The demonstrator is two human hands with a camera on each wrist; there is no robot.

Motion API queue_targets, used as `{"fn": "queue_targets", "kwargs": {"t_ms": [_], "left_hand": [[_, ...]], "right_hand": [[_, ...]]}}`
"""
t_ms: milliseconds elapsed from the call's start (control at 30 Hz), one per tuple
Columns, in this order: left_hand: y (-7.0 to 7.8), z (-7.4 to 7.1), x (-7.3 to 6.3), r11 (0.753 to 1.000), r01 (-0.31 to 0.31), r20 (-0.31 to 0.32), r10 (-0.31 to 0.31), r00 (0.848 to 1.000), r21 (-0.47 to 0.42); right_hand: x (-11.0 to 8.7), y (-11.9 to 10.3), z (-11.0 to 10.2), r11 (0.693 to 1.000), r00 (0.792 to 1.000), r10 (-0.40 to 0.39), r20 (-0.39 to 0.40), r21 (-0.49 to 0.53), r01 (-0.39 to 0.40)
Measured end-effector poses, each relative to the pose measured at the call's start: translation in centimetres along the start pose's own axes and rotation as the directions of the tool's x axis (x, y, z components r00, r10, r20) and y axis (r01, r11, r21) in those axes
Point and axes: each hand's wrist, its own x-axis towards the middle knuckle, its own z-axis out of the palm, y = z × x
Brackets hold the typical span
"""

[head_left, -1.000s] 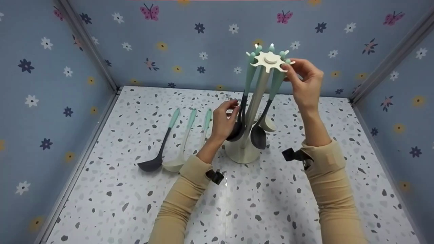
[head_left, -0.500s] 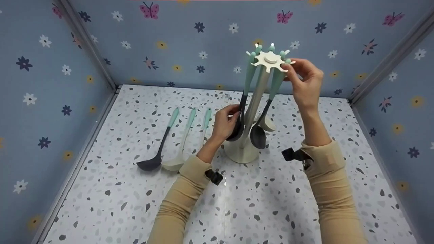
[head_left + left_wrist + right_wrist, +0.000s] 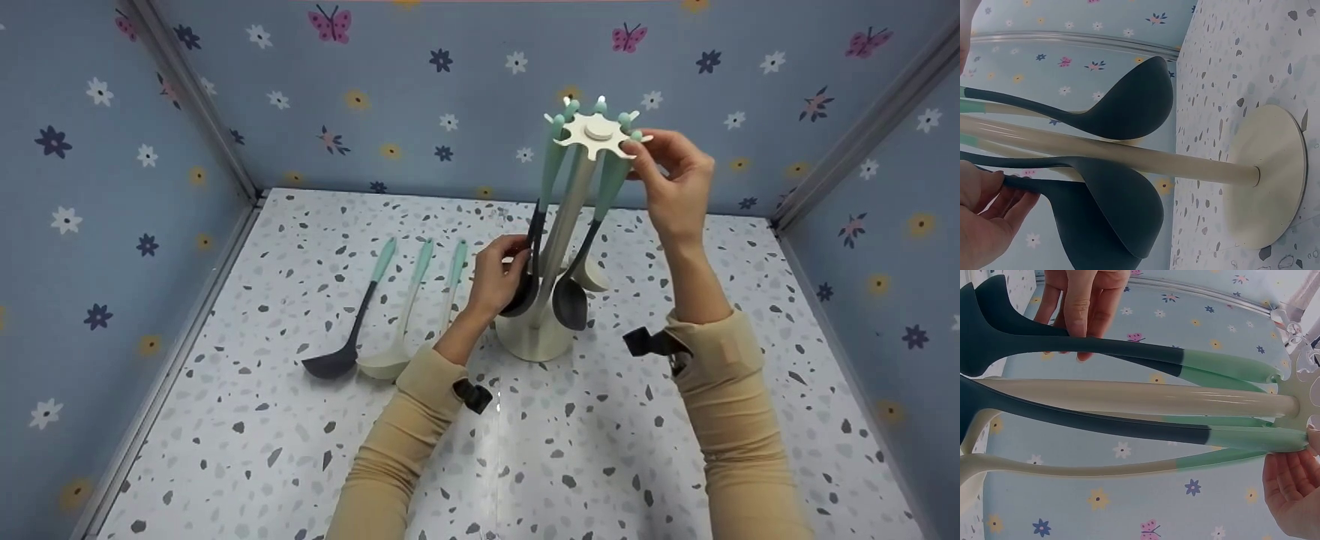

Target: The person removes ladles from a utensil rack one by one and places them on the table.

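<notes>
A dark ladle point(image 3: 1081, 225) on the cream utensil stand point(image 3: 534, 343) is pinched by its shaft in the left hand point(image 3: 493, 279) and another's green handle point(image 3: 613, 178) by its top in the right hand point(image 3: 681, 193), adjustment of the hung ladles being apparently in hand and careful settling before release seemingly required.

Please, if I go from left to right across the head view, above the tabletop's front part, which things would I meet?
Lying dark ladle → lying pale ladle → third mint-handled utensil → left grip → stand's pole → right grip.
</notes>
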Motion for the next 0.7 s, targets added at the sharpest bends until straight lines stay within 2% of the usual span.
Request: {"fn": "queue_targets", "kwargs": {"t_ms": [233, 467, 700], "left_hand": [[0.1, 0.0, -0.4, 0.999, -0.035, -0.006, 0.035, 0.999, 0.014], [1.2, -0.6, -0.5, 0.999, -0.04, -0.006, 0.04, 0.999, -0.032], [0.9, -1.2, 0.2, 0.998, -0.061, 0.028, 0.061, 0.998, -0.001]], "right_hand": [[-0.1, -0.1, 0.0, 1.0, 1.0, -0.012, 0.004, -0.01, 0.012], [-0.1, -0.2, 0.0, 1.0, 1.0, 0.01, 0.005, 0.004, -0.01], [-0.5, -1.9, 0.3, 0.996, 0.999, 0.044, 0.002, -0.075, -0.044]]}}
